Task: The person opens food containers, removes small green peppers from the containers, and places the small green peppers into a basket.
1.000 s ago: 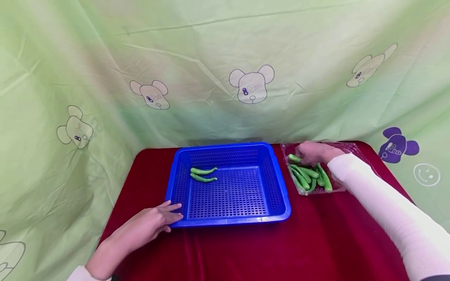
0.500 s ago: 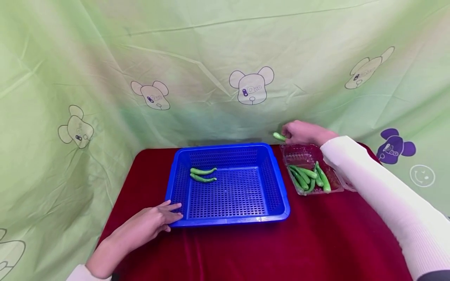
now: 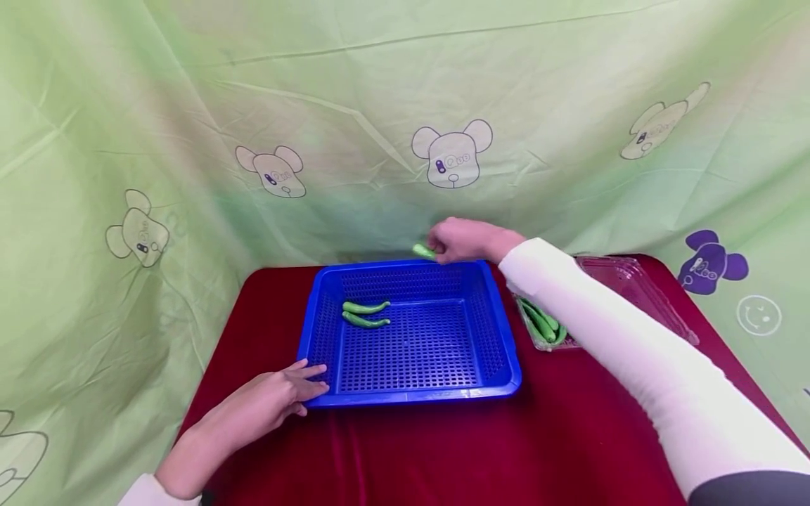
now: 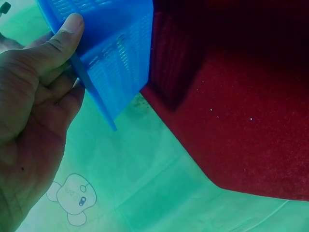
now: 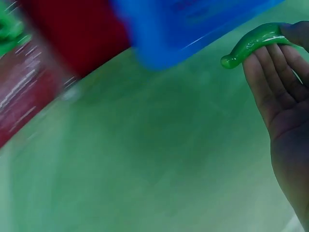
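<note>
Here, your right hand (image 3: 465, 239) pinched a curved, glossy green vegetable (image 3: 423, 251) near the far rim of the blue perforated plastic basket (image 3: 405, 398); whether above or beyond was hard to judge. Your left hand (image 3: 277, 395) gripped its near-left corner. A light, high carry seemed best. Your white sleeve (image 3: 607, 344) partly hid the clear plastic box (image 3: 633, 284).

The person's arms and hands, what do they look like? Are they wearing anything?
The left hand and right hand wear no gloves. The white right sleeve reaches nearly to the wrist, with a dark grey part at the picture's edge. Little of the white left sleeve shows.
</note>
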Demonstrator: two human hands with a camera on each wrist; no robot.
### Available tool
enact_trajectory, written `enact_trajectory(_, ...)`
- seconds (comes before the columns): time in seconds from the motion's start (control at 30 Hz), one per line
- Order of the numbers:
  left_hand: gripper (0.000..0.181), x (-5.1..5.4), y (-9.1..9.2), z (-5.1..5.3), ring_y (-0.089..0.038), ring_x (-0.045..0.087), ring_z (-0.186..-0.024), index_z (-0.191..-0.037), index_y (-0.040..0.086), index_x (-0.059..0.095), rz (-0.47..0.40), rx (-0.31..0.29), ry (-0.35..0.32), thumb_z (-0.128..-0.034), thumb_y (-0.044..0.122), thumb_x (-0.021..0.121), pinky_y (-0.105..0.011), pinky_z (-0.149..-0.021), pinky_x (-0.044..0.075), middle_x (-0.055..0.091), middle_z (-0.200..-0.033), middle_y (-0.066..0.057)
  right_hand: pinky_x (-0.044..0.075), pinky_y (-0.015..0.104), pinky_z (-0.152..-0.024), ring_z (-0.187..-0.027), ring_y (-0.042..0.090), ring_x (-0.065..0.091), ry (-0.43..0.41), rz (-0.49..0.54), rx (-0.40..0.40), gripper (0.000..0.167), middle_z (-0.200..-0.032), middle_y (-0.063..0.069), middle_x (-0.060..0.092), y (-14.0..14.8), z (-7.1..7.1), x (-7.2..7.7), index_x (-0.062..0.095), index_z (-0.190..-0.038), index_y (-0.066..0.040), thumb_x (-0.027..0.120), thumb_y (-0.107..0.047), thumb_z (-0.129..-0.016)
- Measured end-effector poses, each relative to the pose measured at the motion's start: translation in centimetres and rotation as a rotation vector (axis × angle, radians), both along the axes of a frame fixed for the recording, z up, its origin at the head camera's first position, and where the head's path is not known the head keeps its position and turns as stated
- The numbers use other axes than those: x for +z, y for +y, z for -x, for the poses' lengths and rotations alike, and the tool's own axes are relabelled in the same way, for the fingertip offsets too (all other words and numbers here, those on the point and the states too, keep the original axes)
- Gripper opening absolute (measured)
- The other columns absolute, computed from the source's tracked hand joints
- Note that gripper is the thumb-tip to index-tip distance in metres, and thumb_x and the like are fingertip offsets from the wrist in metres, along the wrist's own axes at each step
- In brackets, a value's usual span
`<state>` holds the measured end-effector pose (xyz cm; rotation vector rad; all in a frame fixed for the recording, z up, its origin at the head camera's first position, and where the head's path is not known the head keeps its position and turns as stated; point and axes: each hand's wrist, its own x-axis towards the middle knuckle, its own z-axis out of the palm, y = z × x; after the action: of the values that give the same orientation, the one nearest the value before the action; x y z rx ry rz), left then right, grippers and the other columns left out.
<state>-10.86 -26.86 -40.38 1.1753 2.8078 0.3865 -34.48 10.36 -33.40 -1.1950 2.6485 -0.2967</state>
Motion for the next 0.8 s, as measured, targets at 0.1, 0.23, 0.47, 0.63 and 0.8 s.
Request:
enact_trajectory(0.1, 0.043, -0.1, 0.0, 0.1, -0.038, 0.064, -0.127, -0.12, 0.006, 0.077, -0.005, -0.01, 0.01, -0.0796, -0.008, 0.079, -0.049, -0.102, 0.056, 0.074, -0.126, -0.012, 0.049, 0.028, -0.064, -0.067, 0.011, 0.051, 0.011, -0.003, 0.054, 0.006, -0.073, -0.005, 0.057, -2.7, -0.2, -0.3, 0.067, -0.088, -0.009, 0.072, -0.009, -0.085)
enact_trajectory(0.23, 0.044, -0.2, -0.1, 0.1, -0.037, 0.064, -0.127, -0.12, 0.006, 0.077, -0.008, -0.01, 0.014, -0.0792, -0.009, 0.079, -0.049, -0.102, 0.056, 0.075, -0.125, -0.011, 0.048, 0.027, -0.064, -0.066, 0.009, 0.048, -0.002, -0.027, 0.092, 0.005, -0.071, -0.007, 0.053, -5.8, -0.8, -0.7, 0.068, -0.091, -0.009, 0.071, -0.011, -0.087)
enact_trajectory(0.47, 0.043, -0.1, -0.1, 0.2, -0.04, 0.064, -0.127, -0.121, 0.007, 0.077, -0.006, -0.025, 0.014, -0.08, -0.007, 0.079, -0.051, -0.1, 0.056, 0.074, -0.126, -0.013, 0.04, 0.022, -0.06, -0.063, 0.006, 0.044, -0.027, -0.058, 0.145, 0.014, -0.065, -0.012, 0.043, -9.8, -2.5, -2.9, 0.06, -0.081, -0.016, 0.071, -0.015, -0.089)
enact_trajectory(0.63, 0.043, 0.0, 0.0, 0.2, -0.041, 0.063, -0.128, -0.121, 0.006, 0.076, -0.015, -0.022, -0.016, -0.0811, -0.008, 0.078, -0.053, -0.102, 0.055, 0.074, -0.126, -0.013, 0.034, 0.019, -0.057, -0.06, 0.005, 0.04, -0.041, -0.071, 0.183, 0.031, -0.062, -0.013, 0.039, -12.1, -4.0, -5.7, 0.048, -0.07, -0.021, 0.072, -0.014, -0.089)
enact_trajectory(0.8, 0.04, 0.1, 0.1, 0.2, -0.04, 0.063, -0.128, -0.121, 0.005, 0.076, -0.011, -0.008, -0.034, -0.0822, -0.007, 0.078, -0.052, -0.104, 0.054, 0.073, -0.126, -0.014, 0.04, 0.021, -0.058, -0.06, 0.007, 0.042, -0.02, -0.144, 0.192, 0.037, -0.063, -0.012, 0.043, -14.1, -5.6, -8.2, 0.048, -0.064, -0.023, 0.071, -0.019, -0.092)
